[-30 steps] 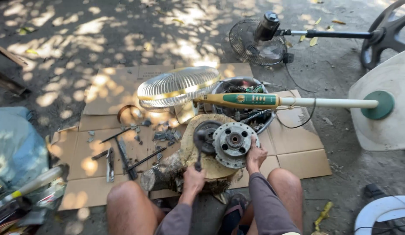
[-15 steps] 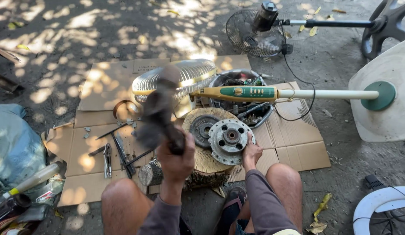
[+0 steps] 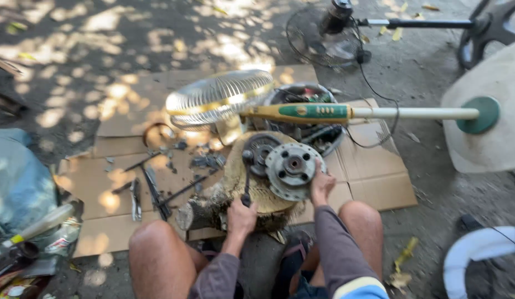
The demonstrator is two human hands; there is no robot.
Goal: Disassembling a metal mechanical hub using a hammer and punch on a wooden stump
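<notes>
The left hand (image 3: 242, 215) is clenched on a hammer (image 3: 247, 176) whose head rests beside the metal disc (image 3: 291, 170), lined up for a blow. The right hand (image 3: 322, 185) grips the disc's near edge with its fingers, pinning it flat on the stump (image 3: 252, 191), which serves as an anvil at the near edge of the cardboard (image 3: 373, 177). Loose tools (image 3: 152, 191) lie on the cardboard's left side, and a stand fan (image 3: 301, 111) lies across its far side.

A toppled stand fan (image 3: 346, 113) lies across flattened cardboard (image 3: 373, 177), loose hand tools (image 3: 152, 191) scattered left, a second fan (image 3: 329, 30) beyond.
</notes>
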